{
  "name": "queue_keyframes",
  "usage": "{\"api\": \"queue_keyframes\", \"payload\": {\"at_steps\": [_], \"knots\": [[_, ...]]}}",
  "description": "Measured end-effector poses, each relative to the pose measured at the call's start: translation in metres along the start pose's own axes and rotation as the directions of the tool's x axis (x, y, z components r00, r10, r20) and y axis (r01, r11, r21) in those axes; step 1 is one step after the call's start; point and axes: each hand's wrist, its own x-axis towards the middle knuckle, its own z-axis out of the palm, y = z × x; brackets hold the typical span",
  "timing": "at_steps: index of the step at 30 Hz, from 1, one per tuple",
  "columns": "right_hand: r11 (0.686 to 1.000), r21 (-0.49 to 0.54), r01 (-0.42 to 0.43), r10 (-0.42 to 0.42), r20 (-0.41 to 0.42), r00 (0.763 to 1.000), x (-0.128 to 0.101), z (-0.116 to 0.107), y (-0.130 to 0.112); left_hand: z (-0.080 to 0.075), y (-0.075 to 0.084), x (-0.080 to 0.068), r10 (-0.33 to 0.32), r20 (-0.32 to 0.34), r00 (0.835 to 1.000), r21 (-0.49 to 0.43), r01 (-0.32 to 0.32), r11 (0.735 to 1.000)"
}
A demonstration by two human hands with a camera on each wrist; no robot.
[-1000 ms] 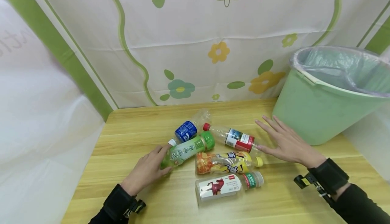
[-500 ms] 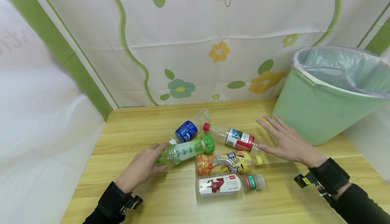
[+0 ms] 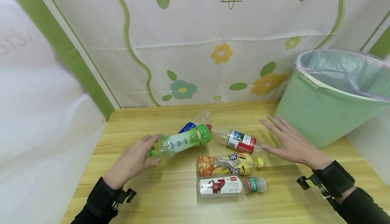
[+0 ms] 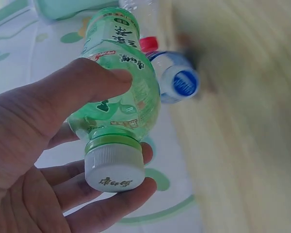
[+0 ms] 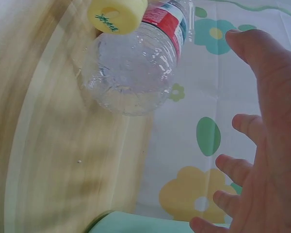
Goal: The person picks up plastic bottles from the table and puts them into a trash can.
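Observation:
My left hand [image 3: 134,158] grips a green-tinted bottle [image 3: 179,142] at its neck end and holds it tilted above the table. In the left wrist view my left hand [image 4: 133,133] has thumb and fingers curled round the green bottle [image 4: 119,92], just above its white cap [image 4: 114,170]. My right hand [image 3: 286,141] hovers open with fingers spread; its thumb is close to the clear base of a red-labelled bottle [image 3: 240,140]. The right wrist view shows the right hand [image 5: 262,145] spread beside that bottle's clear base [image 5: 131,73].
A blue-labelled bottle [image 3: 188,127] lies behind the lifted one. A yellow-capped orange bottle [image 3: 226,163] and a red-horse-labelled bottle [image 3: 228,185] lie on the wooden table [image 3: 143,197]. A lined green bin [image 3: 329,98] stands at the right. A flowered cloth [image 3: 213,41] hangs behind.
My left hand has closed round the green bottle and lifted it off the table, up and slightly left. The right hand has barely moved.

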Motion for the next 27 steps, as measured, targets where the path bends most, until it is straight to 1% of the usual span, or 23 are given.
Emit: {"api": "queue_keyframes", "payload": {"at_steps": [4,9,13,19,23,27], "knots": [[1.0,-0.004,-0.006,0.006,-0.007,1.0,0.001,-0.004,0.0,-0.011,0.001,0.006,0.043,-0.055,0.998,0.037,-0.041,0.998],[1.0,-0.004,-0.005,0.005,-0.021,1.0,0.003,-0.011,-0.001,-0.02,0.006,0.018,0.088,-0.091,0.992,0.074,-0.082,0.994],[1.0,-0.006,0.005,-0.005,-0.031,1.0,0.005,-0.015,-0.002,-0.022,0.014,0.028,0.103,-0.085,0.991,0.073,-0.097,0.993],[1.0,-0.01,0.018,-0.018,-0.043,0.999,0.007,-0.019,-0.004,-0.019,0.022,0.043,0.114,-0.077,0.99,0.051,-0.11,0.993],[1.0,-0.01,0.025,-0.026,-0.055,0.998,0.007,-0.021,-0.006,-0.017,0.025,0.049,0.114,-0.08,0.99,0.049,-0.111,0.993],[0.999,-0.016,0.034,-0.035,-0.067,0.997,0.007,-0.022,-0.007,-0.015,0.027,0.052,0.112,-0.076,0.991,0.05,-0.108,0.993]]}}
